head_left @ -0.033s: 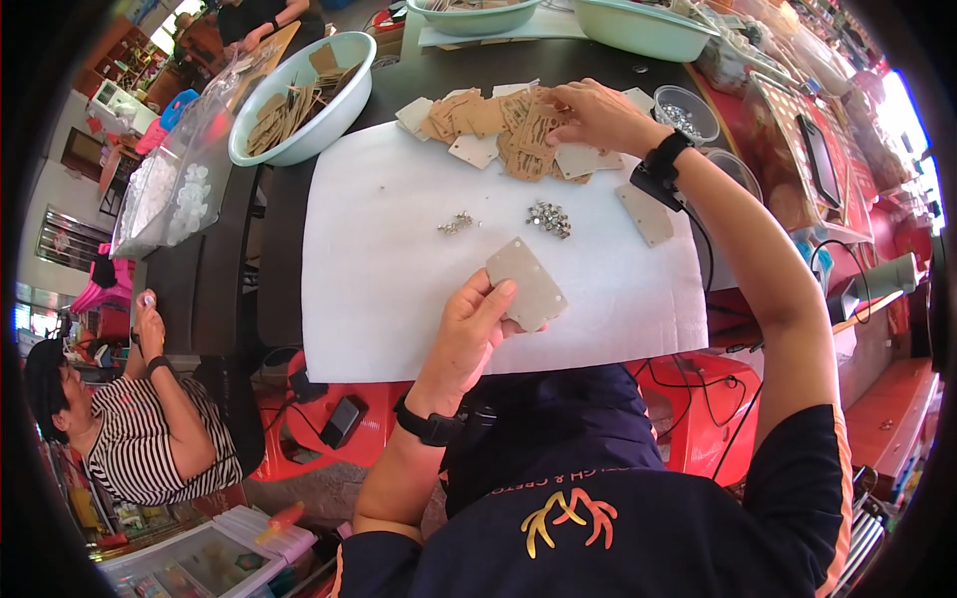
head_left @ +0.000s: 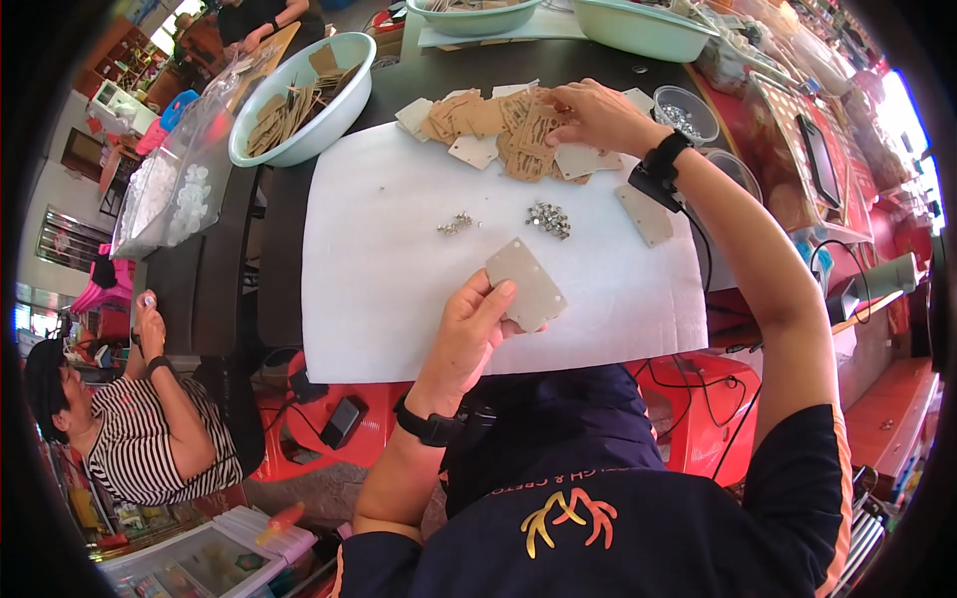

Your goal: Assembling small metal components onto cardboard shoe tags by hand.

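In the middle of the frame, the left hand [head_left: 467, 324] pinches a grey card [head_left: 528, 284] by its lower left edge, thumb on top and fingers beneath. The card looks light, thin and fairly stiff, likely to bend or crease if squeezed hard; its dull face probably gives good grip, and an edge between the small marks near its corners seems the best hold. At upper right of centre, the right hand [head_left: 603, 115] lies over a loose pile of brown and grey cards [head_left: 478, 120], fingers bent; whether it grips one I cannot tell. Those overlapping cards probably slide easily over one another. Beneath, a white sheet [head_left: 379, 289] covers part of a dark table [head_left: 598, 65] and bears two small heaps of shiny metal pieces [head_left: 548, 219]. A pale green basin [head_left: 344, 120] of cards stands at upper left; at lower left sits a co-worker in a striped top [head_left: 150, 434], with red plastic seats [head_left: 389, 409] below the table.
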The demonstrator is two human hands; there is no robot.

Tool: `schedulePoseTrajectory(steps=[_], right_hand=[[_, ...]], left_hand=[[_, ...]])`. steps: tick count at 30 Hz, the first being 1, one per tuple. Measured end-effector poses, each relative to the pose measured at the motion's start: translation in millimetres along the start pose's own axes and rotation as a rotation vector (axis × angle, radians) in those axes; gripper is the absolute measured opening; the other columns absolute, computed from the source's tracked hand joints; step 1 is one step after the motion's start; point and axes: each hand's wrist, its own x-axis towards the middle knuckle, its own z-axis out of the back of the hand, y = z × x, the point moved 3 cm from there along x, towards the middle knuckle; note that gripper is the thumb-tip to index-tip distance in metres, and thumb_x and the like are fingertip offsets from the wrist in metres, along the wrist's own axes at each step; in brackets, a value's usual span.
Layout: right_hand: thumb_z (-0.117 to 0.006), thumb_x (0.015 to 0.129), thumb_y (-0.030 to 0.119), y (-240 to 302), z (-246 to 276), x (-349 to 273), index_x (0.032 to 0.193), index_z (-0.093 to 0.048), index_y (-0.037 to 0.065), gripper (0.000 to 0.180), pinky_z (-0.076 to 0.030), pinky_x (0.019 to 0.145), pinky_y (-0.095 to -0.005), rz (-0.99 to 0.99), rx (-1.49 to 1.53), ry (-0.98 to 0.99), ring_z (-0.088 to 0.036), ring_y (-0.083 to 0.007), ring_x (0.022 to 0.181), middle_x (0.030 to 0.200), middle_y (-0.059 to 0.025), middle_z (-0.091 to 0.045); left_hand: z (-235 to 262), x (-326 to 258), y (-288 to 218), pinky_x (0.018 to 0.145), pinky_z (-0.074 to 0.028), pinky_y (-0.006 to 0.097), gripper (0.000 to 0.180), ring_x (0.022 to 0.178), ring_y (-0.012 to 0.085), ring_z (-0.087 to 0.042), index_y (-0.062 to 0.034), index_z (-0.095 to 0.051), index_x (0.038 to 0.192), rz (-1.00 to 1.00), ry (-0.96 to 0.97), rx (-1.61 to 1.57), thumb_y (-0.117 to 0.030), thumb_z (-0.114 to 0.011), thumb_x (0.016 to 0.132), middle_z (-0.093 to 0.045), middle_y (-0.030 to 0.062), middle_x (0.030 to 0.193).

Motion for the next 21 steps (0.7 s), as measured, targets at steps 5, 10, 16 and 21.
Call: schedulePoseTrajectory(steps=[5,10,16,21], right_hand=[[-0.066,0.084,0.023,-4.6,3.9,-2.5,0.127,-0.059,0.008,0.046,-0.046,0.095,-0.0394,-0.012,-0.078,-0.062,-0.056,-0.0279,0.11,0.114,-0.0098,-0.061],[-0.07,0.082,0.026,-13.5,-5.1,-1.4,0.131,-0.057,0.008,0.053,-0.047,0.094,-0.0391,-0.041,0.096,-0.049,-0.056,-0.0269,0.111,0.111,-0.0106,-0.062],[-0.074,0.081,0.027,-9.4,-7.8,1.1,0.131,-0.055,0.007,0.057,-0.049,0.09,-0.0373,-0.034,0.066,-0.076,-0.06,-0.0259,0.103,0.106,-0.0112,-0.063],[-0.072,0.083,0.023,-22.8,2.7,-1.0,0.127,-0.058,0.005,0.049,-0.051,0.083,-0.0356,-0.05,0.093,-0.187,-0.063,-0.0242,0.093,0.103,-0.0101,-0.065]], left_hand=[[-1.6,0.9,-1.1,0.085,-0.054,0.039,0.033,0.104,0.0272,-0.065,0.0023,-0.051,0.128,0.0,0.009,0.008,-0.018,-0.051,0.101,-0.063,0.0127,0.116],[-1.0,1.3,-0.2,0.084,-0.054,0.039,0.033,0.103,0.0272,-0.065,0.0025,-0.052,0.127,-0.002,0.002,0.008,-0.018,-0.051,0.101,-0.063,0.0129,0.116],[-0.6,1.5,-0.4,0.085,-0.054,0.039,0.033,0.103,0.0272,-0.065,0.0024,-0.052,0.127,0.0,-0.002,0.008,-0.018,-0.051,0.101,-0.063,0.0129,0.115],[-1.6,1.7,-0.2,0.085,-0.055,0.04,0.033,0.103,0.0272,-0.065,0.0022,-0.051,0.128,0.006,0.007,0.002,-0.017,-0.051,0.101,-0.063,0.0128,0.116]])
